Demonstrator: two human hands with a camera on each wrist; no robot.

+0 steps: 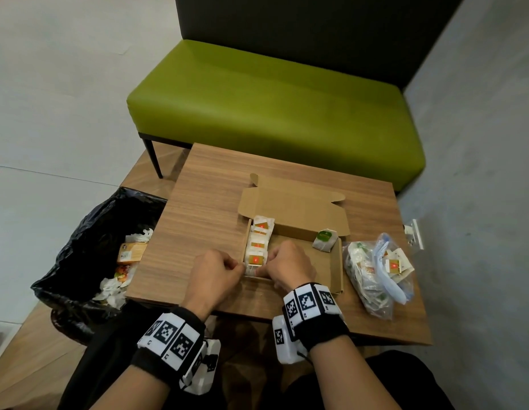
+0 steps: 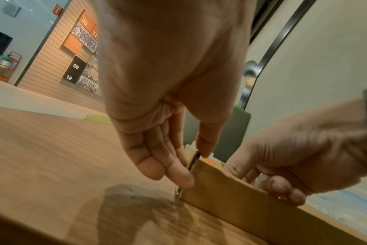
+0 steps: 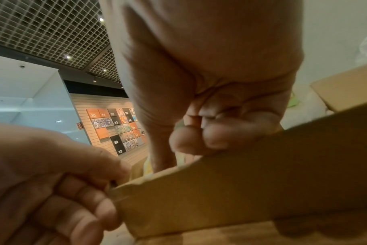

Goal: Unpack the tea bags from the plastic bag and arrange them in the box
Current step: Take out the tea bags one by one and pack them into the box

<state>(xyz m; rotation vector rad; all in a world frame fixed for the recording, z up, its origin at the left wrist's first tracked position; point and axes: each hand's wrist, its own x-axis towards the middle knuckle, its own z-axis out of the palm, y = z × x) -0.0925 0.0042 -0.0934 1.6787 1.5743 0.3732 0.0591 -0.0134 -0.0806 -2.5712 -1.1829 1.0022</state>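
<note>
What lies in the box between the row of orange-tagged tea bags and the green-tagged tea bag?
In the head view, only bare cardboard box floor lies between the row of orange-tagged tea bags and the green-tagged tea bag; the right hand covers the near part.

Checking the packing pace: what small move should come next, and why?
Probably seat this tea bag at the near end of the row and let go: both the left hand and right hand pinch it at the box corner, while the plastic bag still holds more.

Lettering on the green-labelled tea bag [image 1: 325, 238] is too small to read. Contents of the clear plastic bag [image 1: 372, 287] form an indistinct jumble. The right wrist view is blurred.
</note>
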